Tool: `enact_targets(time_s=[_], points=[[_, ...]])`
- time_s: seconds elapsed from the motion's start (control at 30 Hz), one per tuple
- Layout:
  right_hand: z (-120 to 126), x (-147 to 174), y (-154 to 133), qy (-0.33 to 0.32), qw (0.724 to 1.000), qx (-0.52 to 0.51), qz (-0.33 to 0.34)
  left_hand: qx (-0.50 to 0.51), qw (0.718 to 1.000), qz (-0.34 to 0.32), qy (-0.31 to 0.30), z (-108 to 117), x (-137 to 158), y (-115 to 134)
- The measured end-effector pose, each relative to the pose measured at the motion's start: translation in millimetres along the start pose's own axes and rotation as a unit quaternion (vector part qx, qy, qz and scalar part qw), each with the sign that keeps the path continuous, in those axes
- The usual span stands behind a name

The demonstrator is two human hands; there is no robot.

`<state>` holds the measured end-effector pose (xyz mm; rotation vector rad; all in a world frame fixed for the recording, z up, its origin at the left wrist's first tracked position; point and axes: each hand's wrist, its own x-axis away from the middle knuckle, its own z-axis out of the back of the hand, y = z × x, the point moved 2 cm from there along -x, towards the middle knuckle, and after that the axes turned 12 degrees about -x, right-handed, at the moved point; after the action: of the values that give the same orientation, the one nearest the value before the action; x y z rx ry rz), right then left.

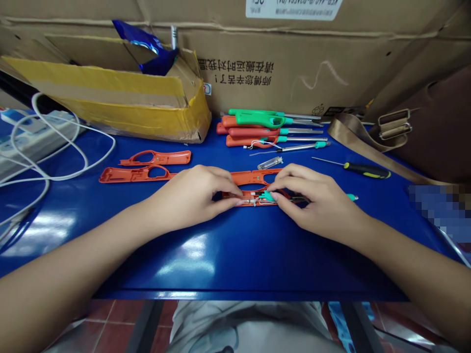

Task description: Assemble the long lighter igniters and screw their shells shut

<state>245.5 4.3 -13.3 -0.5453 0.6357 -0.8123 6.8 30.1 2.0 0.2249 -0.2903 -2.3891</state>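
Note:
An orange lighter casing half [241, 205] lies open side up in front of me, with small lighter parts in it. The fingers of my left hand [198, 191] are closed at its left part, around what looks like a clear fuel tank [249, 200]. My right hand [316, 196] pinches a green trigger [265, 196] in the casing. A metal tube with a green tip [352, 197] sticks out to the right, partly hidden under that hand. Just behind lies another orange casing half [246, 177]. A loose clear fuel tank [270, 163] rests beyond my hands.
Two orange casing halves [172, 158] lie at left. Several assembled lighters [257, 132] are piled at the back, beside a loose metal tube [300, 147]. A screwdriver [368, 170] and brown strap [346, 130] are at right. A yellow-taped box [147, 115] and white cables [47, 142] stand left.

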Motion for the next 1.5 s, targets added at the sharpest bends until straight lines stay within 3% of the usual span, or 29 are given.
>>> enact_targets(time_s=[0.17,0.5,0.8,1.0,1.13,1.5], points=[[1.3,-0.4,4.8,-0.022,0.999,0.023,-0.039,0.067,0.997,0.0,0.024,-3.5,-2.5,-1.4],[0.1,1.7,8.5,-0.06,0.996,0.052,-0.051,0.046,0.997,-0.032,0.061,-10.7,-1.5,0.7],[-0.9,1.5,7.0,-0.068,0.995,0.06,-0.05,0.057,0.996,-0.014,0.069,-12.0,-2.7,2.5],[-1.9,1.4,4.8,-0.061,0.996,0.064,-0.03,0.063,0.995,0.023,0.07,-13.2,-2.3,4.6],[-1.3,0.5,2.8,-0.057,0.996,0.063,0.02,0.065,0.994,0.033,0.079,-13.1,-2.7,5.6],[0.5,-0.5,3.1,-0.125,0.986,0.085,0.068,0.05,0.995,0.053,0.072,-13.1,-2.0,7.2]])
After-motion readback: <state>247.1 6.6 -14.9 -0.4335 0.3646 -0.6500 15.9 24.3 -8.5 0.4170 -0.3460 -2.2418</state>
